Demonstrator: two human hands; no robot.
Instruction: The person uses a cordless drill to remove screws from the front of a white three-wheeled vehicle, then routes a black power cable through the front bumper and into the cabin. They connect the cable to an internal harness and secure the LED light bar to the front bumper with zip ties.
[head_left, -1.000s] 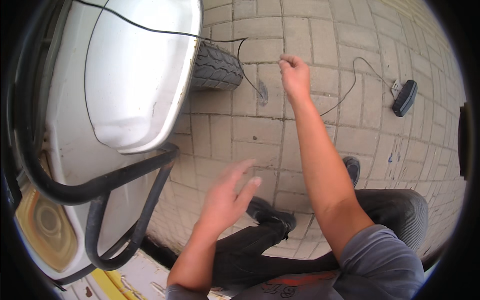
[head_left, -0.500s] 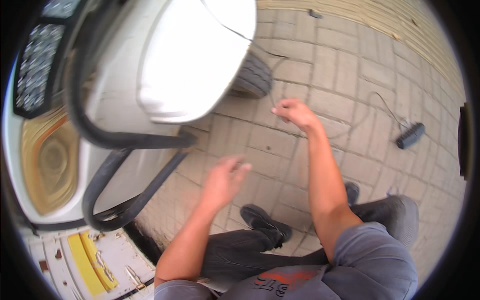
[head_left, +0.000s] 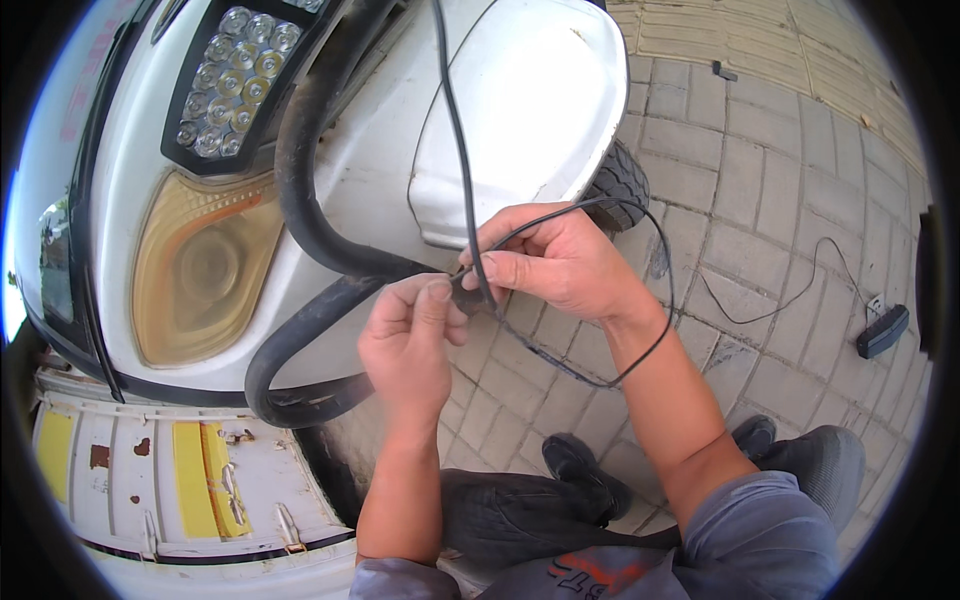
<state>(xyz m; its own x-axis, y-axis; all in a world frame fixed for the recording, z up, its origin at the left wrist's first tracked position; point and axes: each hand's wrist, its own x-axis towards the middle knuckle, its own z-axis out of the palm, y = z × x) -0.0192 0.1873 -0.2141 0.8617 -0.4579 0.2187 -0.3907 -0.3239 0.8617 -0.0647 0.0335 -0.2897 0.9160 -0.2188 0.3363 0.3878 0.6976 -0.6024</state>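
Paving (head_left: 738, 185) spreads beside a white vehicle (head_left: 520, 130), with a black lamp (head_left: 883, 332) lying on it at the right, well apart from the hands. Black wire (head_left: 667, 262) comes down from the top of the view to the hands and bends into a loop in front of the right arm (head_left: 680, 400). The right hand (head_left: 560, 260) pinches it; the left hand (head_left: 410, 340), curled with its thumb pressed in, seems to grip a dark stretch close by, partly hidden. Working the wire at close range looks like the step in hand. The next move would seem to call for two steady pinches and a loop kept from tangling.
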